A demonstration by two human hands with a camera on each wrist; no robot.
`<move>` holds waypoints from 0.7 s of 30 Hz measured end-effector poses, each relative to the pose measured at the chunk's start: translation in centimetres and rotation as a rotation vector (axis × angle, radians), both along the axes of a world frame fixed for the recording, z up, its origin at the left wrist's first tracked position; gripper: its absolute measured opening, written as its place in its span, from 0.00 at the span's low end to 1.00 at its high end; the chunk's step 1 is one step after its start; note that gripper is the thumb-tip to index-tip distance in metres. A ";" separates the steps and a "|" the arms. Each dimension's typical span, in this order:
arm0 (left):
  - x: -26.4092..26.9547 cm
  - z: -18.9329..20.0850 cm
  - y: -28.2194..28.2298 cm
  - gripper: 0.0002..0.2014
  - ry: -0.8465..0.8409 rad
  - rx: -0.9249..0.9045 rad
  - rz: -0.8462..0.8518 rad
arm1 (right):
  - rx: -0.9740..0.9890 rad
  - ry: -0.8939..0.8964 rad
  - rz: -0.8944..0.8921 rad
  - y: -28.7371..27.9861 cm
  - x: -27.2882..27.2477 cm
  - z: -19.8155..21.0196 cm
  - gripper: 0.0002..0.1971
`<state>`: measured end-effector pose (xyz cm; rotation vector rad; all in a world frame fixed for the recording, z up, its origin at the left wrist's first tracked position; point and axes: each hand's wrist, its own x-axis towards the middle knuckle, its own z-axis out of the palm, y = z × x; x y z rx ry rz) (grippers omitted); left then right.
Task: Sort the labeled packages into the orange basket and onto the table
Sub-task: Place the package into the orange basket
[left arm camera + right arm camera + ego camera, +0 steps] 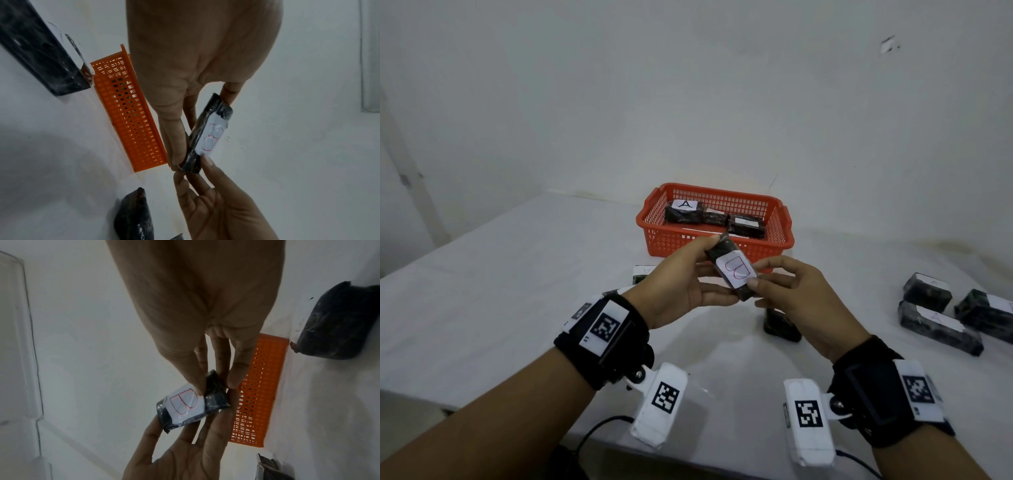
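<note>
Both hands hold one black wrapped package (729, 267) with a white label bearing a red B, lifted above the table in front of the orange basket (661, 236). My left hand (688, 277) grips its far end and underside; my right hand (774, 284) pinches its near end. The left wrist view shows the B package (209, 134) between the fingers, and the right wrist view shows the same package (191, 404) pinched by thumb and fingers. In the basket (127, 110) lie packages labelled A (685, 210).
Several black packages with white labels (938, 325) lie on the white table (500, 291) at the right. Another package (782, 325) sits below the hands, and one labelled A (643, 274) lies behind my left hand. A wall runs close behind the basket.
</note>
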<state>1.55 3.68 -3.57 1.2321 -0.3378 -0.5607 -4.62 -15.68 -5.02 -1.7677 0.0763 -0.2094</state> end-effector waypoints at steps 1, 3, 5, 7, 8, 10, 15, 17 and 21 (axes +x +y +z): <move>0.2 0.0 0.0 0.15 0.011 -0.002 0.010 | 0.011 0.002 -0.023 0.0 0.2 0.0 0.11; 0.6 0.2 -0.1 0.15 -0.010 0.021 0.053 | 0.048 -0.001 -0.071 0.0 0.8 0.3 0.08; 1.4 0.3 -0.1 0.14 -0.081 0.073 0.120 | 0.077 -0.004 -0.081 -0.1 1.5 0.9 0.08; 2.7 0.2 -0.3 0.14 -0.158 0.127 0.182 | 0.101 -0.005 -0.065 -0.3 2.7 1.8 0.09; 3.5 0.2 -0.5 0.14 -0.168 0.141 0.214 | 0.096 -0.015 -0.067 -0.5 3.5 2.2 0.10; 5.3 0.4 -0.8 0.12 -0.142 0.147 0.248 | 0.085 -0.038 -0.097 -0.9 5.9 3.0 0.11; 10.8 1.7 -2.0 0.11 -0.141 0.201 0.286 | 0.169 -0.013 -0.163 -1.5 13.2 5.0 0.09; 13.1 2.7 -2.3 0.11 -0.150 0.245 0.303 | 0.165 0.008 -0.174 -1.4 16.5 5.9 0.07; 17.5 3.7 -2.7 0.11 -0.185 0.361 0.288 | 0.149 0.083 -0.211 -1.3 23.0 6.6 0.12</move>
